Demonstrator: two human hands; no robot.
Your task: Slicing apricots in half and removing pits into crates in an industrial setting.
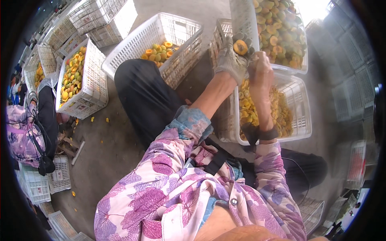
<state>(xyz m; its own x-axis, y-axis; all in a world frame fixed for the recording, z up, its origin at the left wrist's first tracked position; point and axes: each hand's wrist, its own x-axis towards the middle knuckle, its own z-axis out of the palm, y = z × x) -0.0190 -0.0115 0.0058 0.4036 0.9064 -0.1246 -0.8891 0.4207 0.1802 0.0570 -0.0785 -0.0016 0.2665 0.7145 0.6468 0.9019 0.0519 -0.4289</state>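
My left hand [234,56], in a pale work glove with grey fingertips, holds a halved orange fruit [240,47] cut side up, its dark centre showing. My right hand [262,72], bare, is closed just right of it; what its fingers hold is too small to make out. Both hands are over a white crate of small orange fruit pieces [302,112]. Behind this stands a raised crate [243,18] full of greenish-orange fruit, many pieces halved.
Crates of fruit [189,34] [100,76] stand left and ahead, with stacked crates [92,14] [358,60] at back left and right. A co-worker [26,132] sits at far left beside more crates [36,186]. Scraps lie on the concrete floor [92,152].
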